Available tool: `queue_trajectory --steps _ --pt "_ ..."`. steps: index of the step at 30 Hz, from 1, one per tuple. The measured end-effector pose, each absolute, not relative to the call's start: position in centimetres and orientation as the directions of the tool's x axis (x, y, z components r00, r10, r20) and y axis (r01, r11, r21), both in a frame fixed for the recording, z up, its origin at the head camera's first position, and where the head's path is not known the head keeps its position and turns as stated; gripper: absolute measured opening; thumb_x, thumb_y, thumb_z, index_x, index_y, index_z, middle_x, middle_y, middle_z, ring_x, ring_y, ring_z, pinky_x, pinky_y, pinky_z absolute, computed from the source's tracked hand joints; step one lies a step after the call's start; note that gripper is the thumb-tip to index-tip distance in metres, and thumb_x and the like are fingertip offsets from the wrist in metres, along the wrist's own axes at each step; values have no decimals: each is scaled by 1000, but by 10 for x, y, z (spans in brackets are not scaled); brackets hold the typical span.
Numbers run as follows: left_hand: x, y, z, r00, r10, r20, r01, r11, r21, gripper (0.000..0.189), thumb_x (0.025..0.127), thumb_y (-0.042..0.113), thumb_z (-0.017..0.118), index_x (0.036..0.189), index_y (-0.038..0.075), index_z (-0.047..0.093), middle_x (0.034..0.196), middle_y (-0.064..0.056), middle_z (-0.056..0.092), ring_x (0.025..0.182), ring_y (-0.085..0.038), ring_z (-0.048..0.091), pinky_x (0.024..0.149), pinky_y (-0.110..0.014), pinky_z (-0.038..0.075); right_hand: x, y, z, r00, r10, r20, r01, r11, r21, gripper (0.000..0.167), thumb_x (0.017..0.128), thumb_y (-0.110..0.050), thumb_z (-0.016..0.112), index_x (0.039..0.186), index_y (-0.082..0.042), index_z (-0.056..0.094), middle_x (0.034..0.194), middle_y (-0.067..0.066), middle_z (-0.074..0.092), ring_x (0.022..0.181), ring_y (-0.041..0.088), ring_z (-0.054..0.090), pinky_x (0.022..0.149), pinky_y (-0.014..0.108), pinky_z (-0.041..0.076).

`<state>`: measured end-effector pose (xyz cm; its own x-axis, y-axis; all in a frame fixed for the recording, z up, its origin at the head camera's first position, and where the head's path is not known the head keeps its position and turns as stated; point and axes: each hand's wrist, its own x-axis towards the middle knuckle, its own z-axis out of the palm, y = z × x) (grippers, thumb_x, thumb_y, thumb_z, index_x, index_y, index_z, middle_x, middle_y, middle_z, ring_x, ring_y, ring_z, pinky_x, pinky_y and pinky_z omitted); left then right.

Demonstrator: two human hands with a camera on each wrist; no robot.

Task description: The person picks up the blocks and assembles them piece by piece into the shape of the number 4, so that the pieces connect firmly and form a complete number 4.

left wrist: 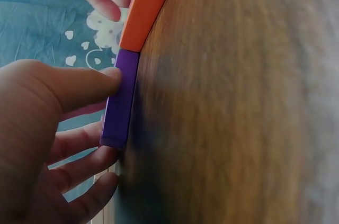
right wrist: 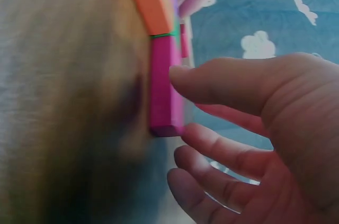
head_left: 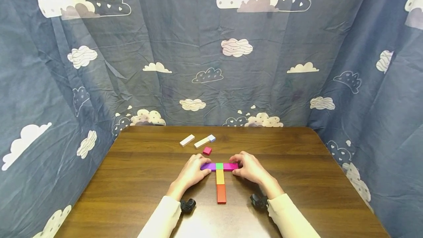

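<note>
My left hand [head_left: 192, 169] grips a purple block [head_left: 208, 166], its thumb along the near side, as the left wrist view shows. On the other side my right hand [head_left: 250, 167] holds a magenta block [head_left: 230, 166] between thumb and fingers. Between these two sits a small green block [head_left: 219, 166], touching both. An orange block [head_left: 220, 177] runs from the green one toward the table's front, and a red block [head_left: 221, 194] continues the line. Together the blocks lie flat in a T shape.
Behind the left hand, a white block [head_left: 187, 140], a cream block [head_left: 202, 142] with a small blue block [head_left: 212, 138] at its end, and a small crimson block [head_left: 207, 151] lie on the wooden table [head_left: 138, 179]. A cloud-printed curtain [head_left: 185, 54] hangs behind.
</note>
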<state>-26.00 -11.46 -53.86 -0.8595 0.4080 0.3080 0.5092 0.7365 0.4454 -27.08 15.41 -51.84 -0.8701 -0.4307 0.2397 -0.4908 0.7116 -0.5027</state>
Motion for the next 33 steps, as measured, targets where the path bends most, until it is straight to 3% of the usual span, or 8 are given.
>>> queue_trajectory --steps 6,12,21,27,33 --pt "-253 -124 -533 -858 414 302 512 720 468 38 92 25 72 128 13 68 119 -1 62 111 -21 58 93 -42 48 -276 150 -504 -866 -439 240 -495 685 -534 33 81 -16 82 112 -8 73 98 7 67 87 23 67 79 41 52" --pt "-244 -129 -526 -846 461 268 534 732 424 44 96 27 68 137 12 62 135 -4 57 126 -24 54 104 -44 44 -297 138 -482 -853 -459 247 -517 687 -510 30 83 -18 80 111 -11 74 99 4 69 89 22 67 80 39 52" --pt "-221 -129 -527 -825 537 175 562 752 345 61 101 34 61 152 5 44 157 -18 37 146 -40 29 113 -55 32 -339 110 -462 -806 -515 292 -591 670 -450 26 84 -13 79 109 -13 75 100 5 72 92 21 67 82 39 52" --pt "-212 -124 -526 -831 552 75 543 772 330 68 104 44 50 157 6 32 165 -13 22 151 -33 16 115 -60 24 -364 89 -464 -781 -572 252 -620 660 -424 25 88 -15 77 113 -11 74 107 5 72 97 21 67 86 41 52" --pt "-212 -124 -528 -841 539 52 525 789 319 72 103 48 49 159 7 29 166 -11 19 152 -30 13 116 -60 21 -386 75 -472 -780 -594 196 -615 671 -414 31 89 -11 76 119 -8 72 117 9 70 110 30 64 96 46 49"
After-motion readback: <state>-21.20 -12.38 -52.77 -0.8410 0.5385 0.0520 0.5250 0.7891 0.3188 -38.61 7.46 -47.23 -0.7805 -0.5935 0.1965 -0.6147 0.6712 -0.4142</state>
